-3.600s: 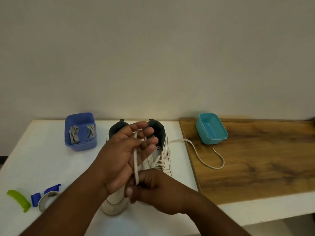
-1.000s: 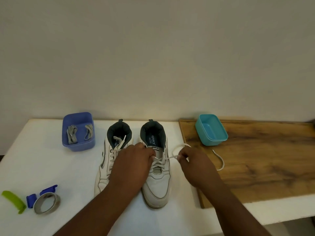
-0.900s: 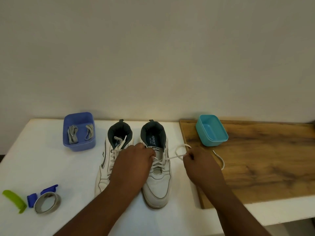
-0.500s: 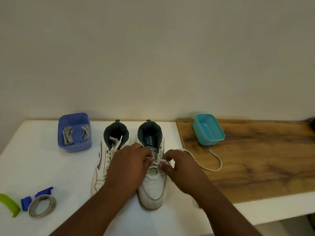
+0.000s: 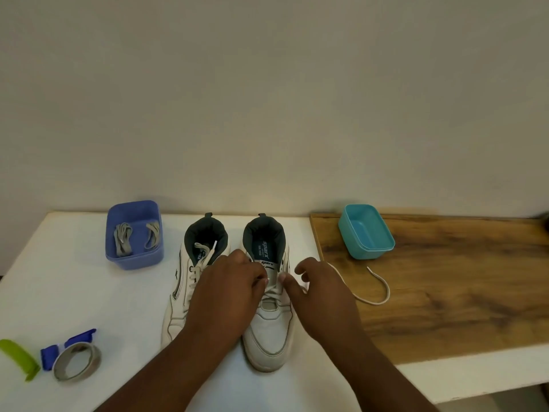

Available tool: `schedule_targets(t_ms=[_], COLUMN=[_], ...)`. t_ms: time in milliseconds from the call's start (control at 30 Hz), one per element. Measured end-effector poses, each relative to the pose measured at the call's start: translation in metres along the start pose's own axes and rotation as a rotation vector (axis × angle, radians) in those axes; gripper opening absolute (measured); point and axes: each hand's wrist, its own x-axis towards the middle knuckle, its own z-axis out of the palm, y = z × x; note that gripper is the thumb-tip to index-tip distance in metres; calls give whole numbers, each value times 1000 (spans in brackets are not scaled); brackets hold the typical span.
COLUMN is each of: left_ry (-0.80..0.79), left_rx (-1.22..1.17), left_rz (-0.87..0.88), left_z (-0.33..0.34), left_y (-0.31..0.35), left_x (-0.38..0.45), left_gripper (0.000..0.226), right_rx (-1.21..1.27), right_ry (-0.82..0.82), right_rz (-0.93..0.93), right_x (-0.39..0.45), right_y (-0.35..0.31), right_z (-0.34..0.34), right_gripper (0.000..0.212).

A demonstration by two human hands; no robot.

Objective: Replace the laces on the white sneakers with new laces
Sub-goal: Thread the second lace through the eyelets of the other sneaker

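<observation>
Both sneakers stand mid-table, heels toward the back edge. The left hand [image 5: 228, 286] and right hand [image 5: 320, 289] meet over the right sneaker [image 5: 267, 322], fingers pinching its white lace [image 5: 377, 295], whose free end trails onto the wooden board [image 5: 460, 278].

The left hand [image 5: 228, 289] hides most of the left sneaker [image 5: 190, 281]; beneath its fingertips, the lace grip cannot be made out.

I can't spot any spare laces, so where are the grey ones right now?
In the head view, the grey laces lie in the purple tub at the back left of the white table, just left of the left sneaker.
</observation>
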Motion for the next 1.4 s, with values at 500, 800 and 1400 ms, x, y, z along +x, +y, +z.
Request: schedule_targets(t_ms=[500,800,1400], left_ry=[90,125,121], left_rx=[126,51,53], left_rz=[-42,-114,-197], left_z=[17,24,25], left_y=[9,14,21], left_x=[0,-3,-4], left_gripper=[13,6,9], right_rx=[395,455,460], right_ry=[-6,-69,-148], right_rz=[49,27,63], right_x=[4,8,12], right_y=[-6,0,7], right_z=[20,20,16], right_gripper=[15,15,15])
